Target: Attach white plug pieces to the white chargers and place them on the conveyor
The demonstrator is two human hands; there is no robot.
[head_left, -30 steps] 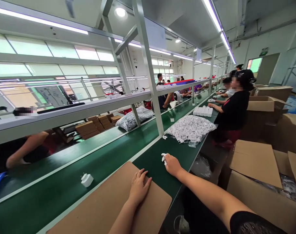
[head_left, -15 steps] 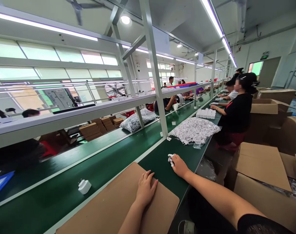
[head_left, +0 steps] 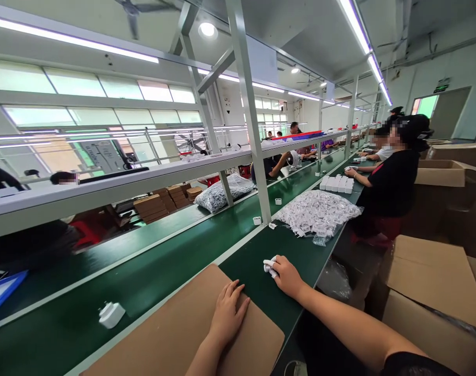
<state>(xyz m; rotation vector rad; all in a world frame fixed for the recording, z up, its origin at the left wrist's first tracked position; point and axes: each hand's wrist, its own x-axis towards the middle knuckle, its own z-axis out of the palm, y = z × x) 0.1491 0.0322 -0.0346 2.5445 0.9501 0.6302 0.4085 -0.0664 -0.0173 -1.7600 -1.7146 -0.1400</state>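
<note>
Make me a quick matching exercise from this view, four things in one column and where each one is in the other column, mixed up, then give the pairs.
Things:
1. left hand
2. right hand
3. white plug
4. bag of white parts

Places:
A. alone on the green belt, left of the board
B. closed around a small white piece
C. flat on the brown board
D. further along the bench, near the seated person in black

Pairs: 1-C, 2-B, 3-A, 4-D

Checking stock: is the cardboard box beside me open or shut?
Open: the cardboard box has its flap folded outward.
</note>
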